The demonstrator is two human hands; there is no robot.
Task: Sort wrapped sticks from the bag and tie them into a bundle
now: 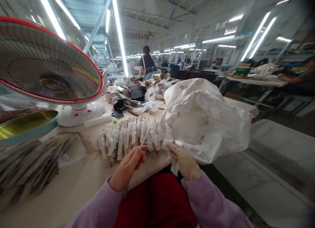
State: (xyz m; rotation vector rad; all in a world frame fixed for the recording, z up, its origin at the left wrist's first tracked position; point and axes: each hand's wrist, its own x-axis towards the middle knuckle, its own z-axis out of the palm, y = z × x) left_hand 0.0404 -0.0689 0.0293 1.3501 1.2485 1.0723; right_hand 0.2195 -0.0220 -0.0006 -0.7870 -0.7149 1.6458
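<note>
My left hand point(130, 164), bare, is at the table's front edge, fingers curled in and the index finger pointing right. Whether anything thin is pinched in it cannot be made out. My right hand point(185, 160), in a pale glove, is closed on a white strip point(175, 167) whose end hangs below the fingers. Just beyond both hands lies a row of grey-beige flat strips point(120, 144), bundled with clear wrap. A large white sack point(228, 129) lies on its side behind my right hand, its mouth towards me and whitish material inside.
A white fan with a red rim point(85, 57) stands at left, beside a round tin point(24, 126). Loose grey strips point(31, 169) lie at lower left. Scraps and bags point(137, 93) cover the table's far part. Pale bins point(278, 185) stand right. Other people work farther off.
</note>
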